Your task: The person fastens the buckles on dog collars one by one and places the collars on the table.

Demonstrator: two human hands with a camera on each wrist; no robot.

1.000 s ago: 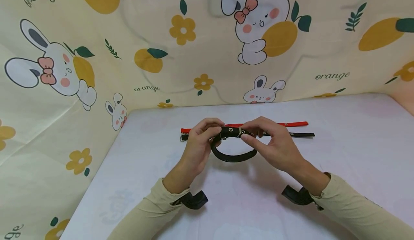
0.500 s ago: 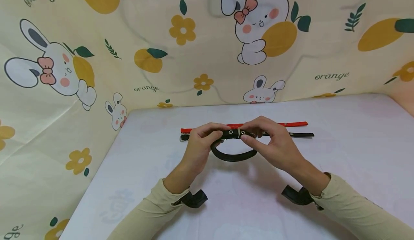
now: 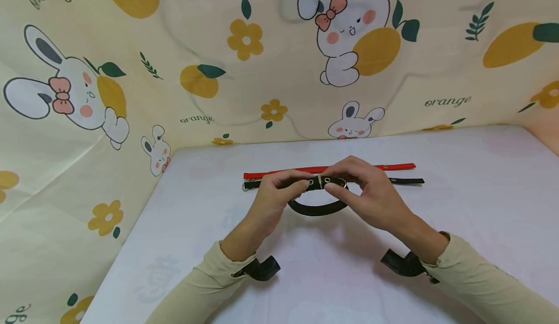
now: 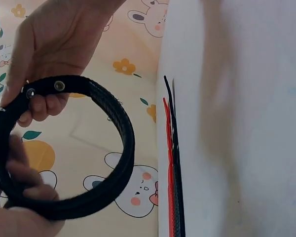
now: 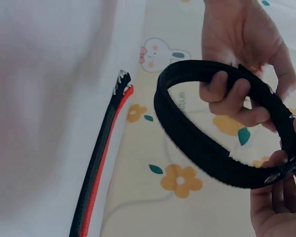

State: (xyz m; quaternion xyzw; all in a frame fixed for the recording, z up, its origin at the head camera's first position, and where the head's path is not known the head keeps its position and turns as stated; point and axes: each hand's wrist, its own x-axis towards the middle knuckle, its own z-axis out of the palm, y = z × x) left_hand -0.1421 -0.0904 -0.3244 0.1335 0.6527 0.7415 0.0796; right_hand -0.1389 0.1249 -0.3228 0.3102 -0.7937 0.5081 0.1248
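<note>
Fingers (image 3: 286, 188) of both hands clamped on the looped black collar (image 3: 315, 209), pinching its top strap; loop hangs below, above the surface (image 3: 458, 207).

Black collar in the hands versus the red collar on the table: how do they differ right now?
The black collar is bent into a closed loop; the red collar lies stretched out straight. The black collar is held up off the white table, gripped by the left hand and right hand; the red collar lies untouched behind them. Both are narrow straps.
</note>
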